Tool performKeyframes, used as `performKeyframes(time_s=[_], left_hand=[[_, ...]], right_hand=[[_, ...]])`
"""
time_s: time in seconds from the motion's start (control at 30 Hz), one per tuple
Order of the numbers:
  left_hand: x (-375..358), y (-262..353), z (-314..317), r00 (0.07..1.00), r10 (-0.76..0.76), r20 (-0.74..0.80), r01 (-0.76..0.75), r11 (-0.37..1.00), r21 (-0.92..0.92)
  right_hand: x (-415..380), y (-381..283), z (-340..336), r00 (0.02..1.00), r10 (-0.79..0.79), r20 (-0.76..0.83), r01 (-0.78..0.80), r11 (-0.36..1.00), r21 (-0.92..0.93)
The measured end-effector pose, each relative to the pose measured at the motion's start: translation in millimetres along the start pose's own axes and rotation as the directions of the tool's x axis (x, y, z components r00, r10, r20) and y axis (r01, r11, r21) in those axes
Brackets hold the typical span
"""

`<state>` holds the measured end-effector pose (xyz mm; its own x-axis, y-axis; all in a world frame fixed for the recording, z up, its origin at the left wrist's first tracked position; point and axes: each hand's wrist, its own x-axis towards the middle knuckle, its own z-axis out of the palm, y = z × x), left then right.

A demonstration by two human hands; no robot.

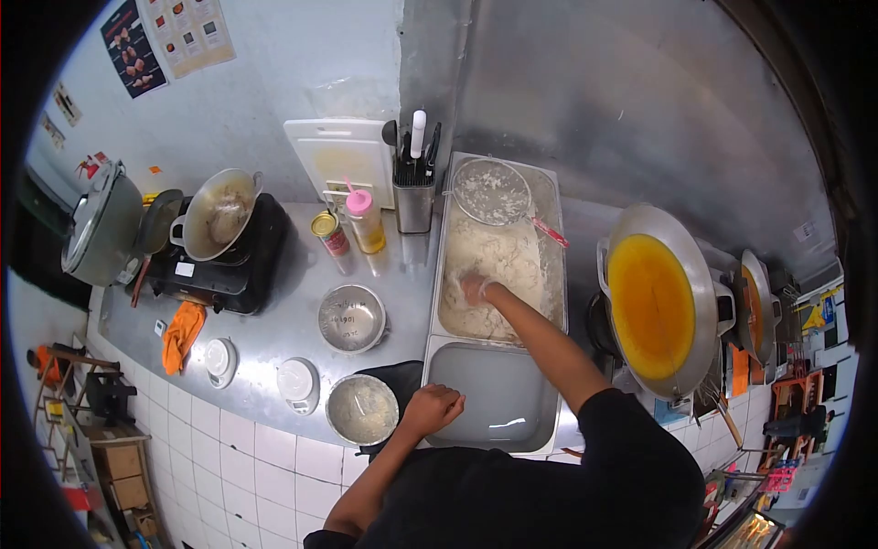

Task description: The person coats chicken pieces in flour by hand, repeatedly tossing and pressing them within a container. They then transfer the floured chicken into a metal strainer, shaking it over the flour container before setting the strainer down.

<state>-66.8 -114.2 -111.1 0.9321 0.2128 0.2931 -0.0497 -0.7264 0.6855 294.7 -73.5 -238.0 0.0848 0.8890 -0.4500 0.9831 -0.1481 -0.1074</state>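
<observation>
My right hand (pixel 476 289), in what looks like a thin clear glove, reaches into the flour (pixel 501 261) in a long metal tray (pixel 561 229). Flour hides part of its fingers, and what they hold, if anything, cannot be made out. A mesh strainer (pixel 492 191) lies over the tray's far end, near a red-handled tool (pixel 551 232). My left hand (pixel 433 409) is closed in a loose fist beside a steel bowl of pale, wet-looking stuff (pixel 362 410). A tray of greyish liquid (pixel 494 393) lies between me and the flour.
A large wok of orange oil (pixel 653 306) stands right of the trays. On the left are a steel bowl (pixel 352 318), two white scales (pixel 298 384), a pink-capped bottle (pixel 365 220), a can (pixel 330 233), a knife holder (pixel 414 201) and a pan (pixel 219 216) on a black stove (pixel 215 274).
</observation>
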Motion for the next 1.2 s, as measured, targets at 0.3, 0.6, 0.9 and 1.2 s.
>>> performKeyframes(time_s=[0.3,0.6,0.9,1.2], left_hand=[[2.0,-0.6,-3.9,0.999,0.011,0.052,-0.011,1.000,-0.011],[7.4,-2.7,-7.8,0.996,-0.007,0.091,0.008,1.000,-0.009],[6.7,-1.6,-5.6,0.998,-0.004,0.069,0.004,1.000,-0.006],[1.2,0.6,-4.2,0.997,-0.035,0.071,0.039,0.998,-0.055]], right_hand=[[-81.8,-20.0,-5.7,0.969,0.144,-0.203,-0.097,0.969,0.228],[59.9,114.6,28.0,0.828,0.355,-0.433,-0.361,0.930,0.072],[128.3,132.2,140.0,0.918,-0.340,-0.206,0.245,0.892,-0.380],[-76.9,-40.1,-11.5,0.900,0.249,-0.359,-0.146,0.946,0.290]])
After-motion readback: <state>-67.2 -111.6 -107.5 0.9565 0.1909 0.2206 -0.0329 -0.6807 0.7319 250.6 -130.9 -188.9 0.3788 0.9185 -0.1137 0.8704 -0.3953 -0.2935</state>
